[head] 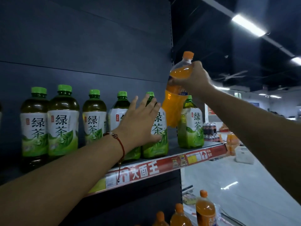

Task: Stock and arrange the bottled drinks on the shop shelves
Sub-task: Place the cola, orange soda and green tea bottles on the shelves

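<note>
Dark metal shop shelf (192,149) carries a row of green-capped green tea bottles (63,121). The tall orange soda bottle with orange cap (175,95) hangs upright over the gap near the right end — right hand (193,77) wraps its fingers round the shoulder. Left hand (140,121), fingers straight, presses flat on a tea bottle beside the gap.

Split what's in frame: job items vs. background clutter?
Job:
- orange soda bottle, held at the shoulder by the right hand
- green tea bottles, left hand flat against one
- shelf
- orange bottles on the lower shelf

Background:
- white box on the floor
- dark cola bottles
- ceiling lights
</note>
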`<state>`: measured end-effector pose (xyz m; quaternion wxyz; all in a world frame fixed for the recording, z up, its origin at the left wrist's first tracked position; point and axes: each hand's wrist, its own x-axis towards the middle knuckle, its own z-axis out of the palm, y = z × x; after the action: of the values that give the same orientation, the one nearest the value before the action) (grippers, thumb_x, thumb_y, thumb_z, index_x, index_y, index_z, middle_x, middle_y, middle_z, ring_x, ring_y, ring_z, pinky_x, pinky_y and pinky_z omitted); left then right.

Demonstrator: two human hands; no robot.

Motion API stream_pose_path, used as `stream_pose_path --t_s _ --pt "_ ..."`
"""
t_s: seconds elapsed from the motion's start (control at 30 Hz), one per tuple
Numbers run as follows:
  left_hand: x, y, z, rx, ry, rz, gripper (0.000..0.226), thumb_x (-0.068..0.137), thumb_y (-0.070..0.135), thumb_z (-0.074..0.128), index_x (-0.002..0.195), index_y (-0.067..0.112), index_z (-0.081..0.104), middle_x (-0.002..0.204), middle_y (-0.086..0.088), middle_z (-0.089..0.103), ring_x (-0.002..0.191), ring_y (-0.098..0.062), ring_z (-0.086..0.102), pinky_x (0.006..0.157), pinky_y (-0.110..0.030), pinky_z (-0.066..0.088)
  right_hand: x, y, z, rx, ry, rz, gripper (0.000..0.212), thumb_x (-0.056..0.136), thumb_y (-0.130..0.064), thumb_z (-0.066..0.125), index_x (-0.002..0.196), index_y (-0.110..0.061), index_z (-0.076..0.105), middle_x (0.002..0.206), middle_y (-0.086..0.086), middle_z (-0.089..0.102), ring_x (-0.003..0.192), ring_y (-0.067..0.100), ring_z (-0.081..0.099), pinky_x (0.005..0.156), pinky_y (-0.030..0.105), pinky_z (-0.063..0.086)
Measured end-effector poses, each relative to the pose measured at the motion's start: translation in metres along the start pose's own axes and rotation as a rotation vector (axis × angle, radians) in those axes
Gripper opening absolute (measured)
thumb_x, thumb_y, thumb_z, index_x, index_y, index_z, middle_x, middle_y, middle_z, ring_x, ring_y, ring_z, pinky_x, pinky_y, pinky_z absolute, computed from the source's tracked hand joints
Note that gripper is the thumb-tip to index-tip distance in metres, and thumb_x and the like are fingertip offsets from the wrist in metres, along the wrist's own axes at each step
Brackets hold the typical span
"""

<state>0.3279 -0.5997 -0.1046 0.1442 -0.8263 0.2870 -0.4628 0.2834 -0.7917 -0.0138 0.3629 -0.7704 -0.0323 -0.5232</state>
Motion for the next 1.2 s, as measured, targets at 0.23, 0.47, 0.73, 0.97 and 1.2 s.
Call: stream_pose_path --t_s 0.23,0.47,0.73,0.97,1.2 --pt "-0.018 0.042 -0.025 -0.57 -0.04 -0.168 0.108 0.08 0.082 0.042 0.157 0.026 -0.009 0.167 0.002 -0.001 0.153 -0.019 -0.001 0.122 -0.042 0.005 -0.074 0.018 -0.064 0.2 0.047 0.081 0.09 0.065 -0.047 0.084 0.138 -0.023 0.036 0.128 -0.001 0.051 0.112 0.024 0.056 0.084 0.046 0.056" --pt "-0.043 0.121 -0.048 -1.318 -0.056 -0.192 0.095 0.067 0.075 0.069 0.144 0.052 0.018 0.131 0.022 0.053 0.11 -0.005 0.059 0.088 -0.033 0.051 -0.162 0.033 -0.09 0.41 -0.021 0.234 0.074 0.073 -0.037 0.079 0.133 -0.029 0.036 0.11 -0.011 0.05 0.102 0.018 0.057 0.076 0.035 0.056" --pt "-0.119 0.175 0.002 -1.697 -0.06 -0.425 0.082 0.068 0.035 0.087 0.132 0.045 0.038 0.117 0.019 0.061 0.103 -0.001 0.064 0.078 -0.022 0.052 -0.239 0.057 -0.066 0.292 -0.216 0.167 0.064 0.076 -0.042 0.075 0.128 -0.04 0.037 0.106 -0.026 0.05 0.092 -0.003 0.057 0.077 0.022 0.054" --pt "-0.196 0.202 0.06 -2.059 -0.09 -0.879 0.073 0.056 0.029 0.09 0.12 0.035 0.057 0.103 0.003 0.075 0.092 -0.014 0.072 0.072 -0.029 0.055 -0.323 0.11 -0.027 0.406 -0.461 0.364 0.068 0.084 -0.048 0.064 0.145 -0.035 0.036 0.125 -0.013 0.058 0.106 0.0 0.063 0.075 0.018 0.055" --pt "-0.262 0.222 0.099 -2.18 -0.261 -1.113 0.071 0.057 0.039 0.084 0.124 0.024 0.064 0.114 -0.012 0.072 0.105 -0.033 0.069 0.088 -0.053 0.055 -0.437 0.159 0.017 0.551 -0.784 0.651 0.06 0.077 -0.02 0.08 0.129 -0.031 0.051 0.114 -0.008 0.072 0.103 0.012 0.07 0.084 0.03 0.057"
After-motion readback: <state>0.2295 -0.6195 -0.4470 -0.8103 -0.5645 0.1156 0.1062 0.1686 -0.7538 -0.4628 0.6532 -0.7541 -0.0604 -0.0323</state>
